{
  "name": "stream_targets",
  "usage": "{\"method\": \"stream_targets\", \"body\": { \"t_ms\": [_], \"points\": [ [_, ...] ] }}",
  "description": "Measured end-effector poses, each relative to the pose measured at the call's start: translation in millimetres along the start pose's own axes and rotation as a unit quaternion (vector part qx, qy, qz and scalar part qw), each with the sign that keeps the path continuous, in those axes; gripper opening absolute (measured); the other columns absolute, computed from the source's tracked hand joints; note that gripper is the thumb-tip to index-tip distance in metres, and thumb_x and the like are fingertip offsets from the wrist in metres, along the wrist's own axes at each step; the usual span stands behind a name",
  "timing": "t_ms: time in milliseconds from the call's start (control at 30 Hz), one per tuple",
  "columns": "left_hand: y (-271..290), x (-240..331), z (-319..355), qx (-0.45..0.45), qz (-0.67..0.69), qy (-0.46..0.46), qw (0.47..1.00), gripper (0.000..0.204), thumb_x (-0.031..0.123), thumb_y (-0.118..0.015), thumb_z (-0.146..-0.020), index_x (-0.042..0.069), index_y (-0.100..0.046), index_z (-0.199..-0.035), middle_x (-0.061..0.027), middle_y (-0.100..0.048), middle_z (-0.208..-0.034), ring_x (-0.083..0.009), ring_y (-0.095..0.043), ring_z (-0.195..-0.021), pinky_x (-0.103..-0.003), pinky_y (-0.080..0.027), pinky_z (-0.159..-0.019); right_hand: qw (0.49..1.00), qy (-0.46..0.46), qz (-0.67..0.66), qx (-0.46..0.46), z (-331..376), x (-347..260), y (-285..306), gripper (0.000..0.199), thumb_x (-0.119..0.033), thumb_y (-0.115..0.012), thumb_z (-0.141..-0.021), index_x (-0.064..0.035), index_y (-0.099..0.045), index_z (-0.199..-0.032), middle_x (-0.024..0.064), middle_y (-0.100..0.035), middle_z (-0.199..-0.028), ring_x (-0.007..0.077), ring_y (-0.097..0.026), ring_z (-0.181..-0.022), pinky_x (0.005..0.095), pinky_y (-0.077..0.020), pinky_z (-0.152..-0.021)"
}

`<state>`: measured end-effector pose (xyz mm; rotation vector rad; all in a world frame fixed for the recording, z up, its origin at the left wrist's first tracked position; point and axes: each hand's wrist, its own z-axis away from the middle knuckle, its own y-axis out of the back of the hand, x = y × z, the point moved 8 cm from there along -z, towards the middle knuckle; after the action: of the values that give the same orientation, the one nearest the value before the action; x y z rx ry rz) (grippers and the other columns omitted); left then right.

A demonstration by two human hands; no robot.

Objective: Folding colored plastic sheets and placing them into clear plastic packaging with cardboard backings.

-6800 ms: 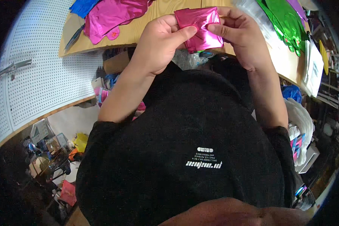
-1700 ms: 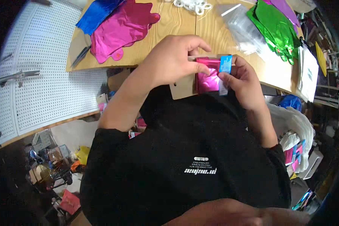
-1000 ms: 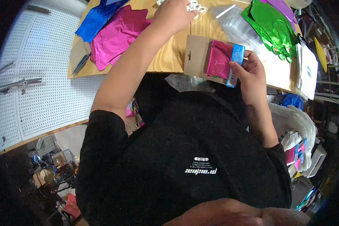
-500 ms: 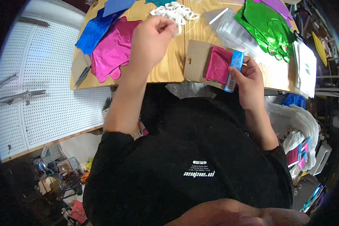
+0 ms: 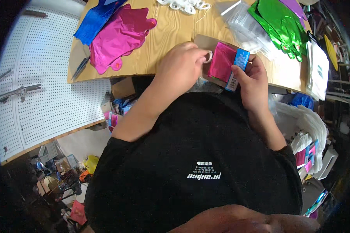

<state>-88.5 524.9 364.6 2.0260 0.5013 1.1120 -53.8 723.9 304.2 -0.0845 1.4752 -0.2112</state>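
Observation:
My right hand [image 5: 254,83] grips a flat pack by its right edge, thumb on top. The pack is a brown backing card [image 5: 203,40] carrying a folded pink foil piece [image 5: 223,60] with a blue printed strip [image 5: 241,58] along its right side. Between the thumb and fingers of my left hand [image 5: 181,68] is a small white coil of ribbon or string [image 5: 209,56], pinched at the left edge of the pink foil. My left fingers partly hide the card's left part. A pile of similar white coils [image 5: 184,5] lies at the table's far edge.
On the wooden table [image 5: 171,31] lie shiny pink foil sheets [image 5: 120,35], blue foil [image 5: 94,25], green foil [image 5: 278,33] and clear plastic bags [image 5: 243,27]. Dark-bladed scissors [image 5: 81,69] rest by the left corner. A white pegboard [image 5: 54,73] stands left; white bags [image 5: 303,120] hang lower right.
My left hand has come back from the pile of white coils, down and right to the card, with one coil in its fingers. The right hand stays on the pack.

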Motion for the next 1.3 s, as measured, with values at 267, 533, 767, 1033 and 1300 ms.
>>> {"method": "stream_targets", "body": {
  "t_ms": [267,533,767,1033,1300],
  "points": [
    [-8.6,3.1,2.5,-0.032,0.037,0.028,0.998,0.029,0.006,-0.072,-0.09,-0.001,-0.071,-0.118,-0.0167,-0.071,-0.099,-0.0286,-0.072,-0.087,-0.037,-0.058,-0.078,0.997,0.009,0.079,0.003,4.8,-10.1,-1.8,0.02,0.003,-0.067,-0.097,-0.0052,-0.057,-0.113,0.0022,-0.068,-0.1,0.0092,-0.064,-0.089,0.0266,-0.0526,-0.081],
    [-25.0,-13.4,7.7,-0.018,0.204,0.139,0.969,0.031,-0.001,-0.066,-0.096,-0.002,-0.068,-0.127,-0.0105,-0.072,-0.109,-0.0144,-0.071,-0.091,-0.029,-0.059,-0.084,1.0,0.008,-0.01,0.001,6.5,1.8,3.5,0.019,0.002,-0.068,-0.097,-0.0058,-0.056,-0.11,0.0047,-0.071,-0.101,0.0114,-0.068,-0.088,0.0287,-0.0566,-0.081],
    [-39.8,-8.1,13.4,-0.059,0.452,0.178,0.872,0.04,0.002,-0.069,-0.096,-0.004,-0.062,-0.135,-0.0088,-0.07,-0.112,-0.0148,-0.068,-0.098,-0.029,-0.058,-0.087,0.999,0.005,-0.035,-0.006,12.0,7.5,2.9,0.019,0.004,-0.067,-0.098,-0.0064,-0.056,-0.11,0.0057,-0.072,-0.105,0.0123,-0.069,-0.093,0.0305,-0.0575,-0.085],
    [-6.8,21.6,4.3,0.028,0.125,0.03,0.991,0.053,0.0,-0.075,-0.092,-0.001,-0.058,-0.141,-0.0073,-0.066,-0.111,-0.012,-0.064,-0.1,-0.026,-0.056,-0.087,0.997,-0.008,-0.077,0.009,12.5,5.1,0.2,0.019,0.004,-0.066,-0.099,-0.0071,-0.056,-0.111,0.0072,-0.072,-0.107,0.0142,-0.071,-0.094,0.0318,-0.0593,-0.084],
    [-34.1,4.1,10.6,-0.016,0.363,0.16,0.918,0.052,0.0,-0.077,-0.091,-0.003,-0.058,-0.139,-0.007,-0.067,-0.113,-0.0115,-0.066,-0.098,-0.026,-0.056,-0.087,0.995,-0.029,-0.096,0.024,21.2,9.4,6.0,0.02,0.004,-0.065,-0.099,-0.0055,-0.056,-0.114,0.0096,-0.073,-0.11,0.0157,-0.071,-0.096,0.0333,-0.0595,-0.086]
  ]
}}
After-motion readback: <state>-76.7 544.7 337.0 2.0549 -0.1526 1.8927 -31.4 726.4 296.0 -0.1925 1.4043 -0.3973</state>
